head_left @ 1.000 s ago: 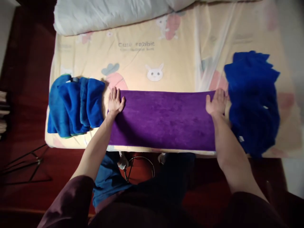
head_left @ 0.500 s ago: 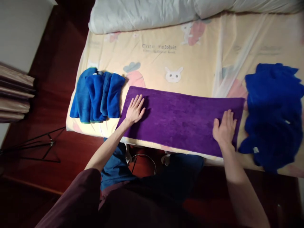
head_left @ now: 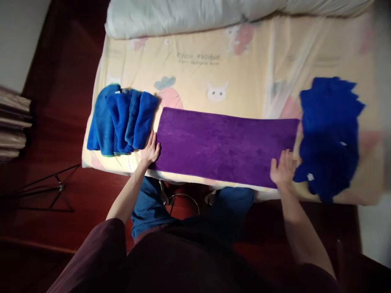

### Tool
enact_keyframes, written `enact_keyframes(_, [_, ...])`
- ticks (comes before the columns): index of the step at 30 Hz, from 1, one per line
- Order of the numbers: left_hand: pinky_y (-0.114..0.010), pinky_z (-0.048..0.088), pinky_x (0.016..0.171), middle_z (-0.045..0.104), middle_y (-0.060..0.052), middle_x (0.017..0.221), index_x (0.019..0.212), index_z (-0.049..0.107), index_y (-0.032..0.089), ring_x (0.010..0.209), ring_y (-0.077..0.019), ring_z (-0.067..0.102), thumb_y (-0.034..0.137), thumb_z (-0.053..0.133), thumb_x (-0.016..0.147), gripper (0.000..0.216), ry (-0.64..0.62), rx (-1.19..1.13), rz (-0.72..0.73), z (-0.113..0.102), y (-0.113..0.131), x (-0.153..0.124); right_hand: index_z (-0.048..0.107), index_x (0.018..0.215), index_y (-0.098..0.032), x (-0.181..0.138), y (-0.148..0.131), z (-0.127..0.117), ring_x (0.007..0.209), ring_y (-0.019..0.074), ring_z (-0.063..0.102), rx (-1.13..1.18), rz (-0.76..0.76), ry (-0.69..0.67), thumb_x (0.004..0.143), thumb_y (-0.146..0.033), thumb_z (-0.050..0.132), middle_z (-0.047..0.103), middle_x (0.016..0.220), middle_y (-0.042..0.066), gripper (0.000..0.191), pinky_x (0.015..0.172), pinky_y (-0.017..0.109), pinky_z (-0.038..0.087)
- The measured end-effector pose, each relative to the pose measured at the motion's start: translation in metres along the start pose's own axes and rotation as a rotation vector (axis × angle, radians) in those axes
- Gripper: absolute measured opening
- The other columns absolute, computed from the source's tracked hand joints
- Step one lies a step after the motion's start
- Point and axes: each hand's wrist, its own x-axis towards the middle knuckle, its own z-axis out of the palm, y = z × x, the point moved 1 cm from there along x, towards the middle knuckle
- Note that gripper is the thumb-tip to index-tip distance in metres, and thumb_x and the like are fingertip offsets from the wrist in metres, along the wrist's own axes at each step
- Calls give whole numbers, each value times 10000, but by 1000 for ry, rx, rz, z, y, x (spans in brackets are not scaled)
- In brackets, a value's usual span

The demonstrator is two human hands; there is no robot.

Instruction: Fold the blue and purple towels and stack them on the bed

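A purple towel (head_left: 226, 146) lies spread flat along the near edge of the bed. My left hand (head_left: 150, 149) is at the towel's left edge, fingers stretched out, between it and several folded blue towels (head_left: 122, 120). On the towel's right end rests my right hand (head_left: 284, 167), its fingers extended and slightly blurred. Neither hand grips anything. To the right of that hand, a heap of blue towels (head_left: 331, 134) with small white tags lies loosely piled.
The bed (head_left: 244, 81) has a cream sheet printed with rabbits and carrots. A rolled pale quilt (head_left: 183, 18) runs along its far side. On the dark red floor at the left stand thin black tripod legs (head_left: 58, 187), with a striped curtain (head_left: 14, 126) beyond.
My left hand has slid left off the towel's surface to its left edge. My right hand has shifted slightly toward the near right corner. The camera view has moved a little.
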Motion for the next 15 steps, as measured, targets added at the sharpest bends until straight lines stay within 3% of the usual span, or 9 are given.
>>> enact_keyframes(3, [-506, 291, 1267, 176, -227, 1709, 1633, 216, 38, 1591, -308, 204, 470, 260, 1067, 713, 4, -30, 40, -7, 10, -6, 307, 1606, 5, -2, -17, -14, 1596, 297, 202, 9, 32, -55, 1007, -433, 243, 275, 1681, 233, 744, 1281, 575, 158])
enact_keyframes(5, [-515, 226, 1291, 182, -240, 1704, 1622, 221, 7, 1604, -309, 144, 451, 272, 1058, 720, 29, -26, 78, -10, 20, -27, 317, 1605, -14, -15, -28, -24, 1599, 292, 189, 28, 34, -36, 1020, -422, 248, 273, 1686, 218, 717, 1279, 577, 168])
enact_keyframes(8, [-542, 165, 1304, 215, -203, 1706, 1629, 246, 58, 1608, -306, 117, 430, 268, 1052, 686, 55, 16, 55, -4, 30, -87, 306, 1621, -63, -58, -34, -27, 1606, 256, 167, 67, 37, 17, 1035, -408, 231, 251, 1704, 176, 685, 1290, 534, 166])
enact_keyframes(12, [-586, 155, 1297, 209, -214, 1704, 1644, 201, 65, 1605, -325, 126, 411, 267, 1042, 698, 68, 68, -17, 11, 24, -177, 323, 1616, -65, -126, -23, -16, 1606, 266, 168, 139, 145, -24, 1024, -432, 244, 254, 1703, 172, 701, 1298, 522, 131])
enact_keyframes(15, [-582, 231, 1281, 209, -213, 1705, 1647, 182, 70, 1602, -334, 138, 388, 307, 1013, 720, 61, 41, -91, 13, 11, -208, 353, 1594, -38, -146, -14, -19, 1604, 288, 168, 241, 234, -29, 1008, -422, 285, 256, 1696, 202, 704, 1287, 540, 165])
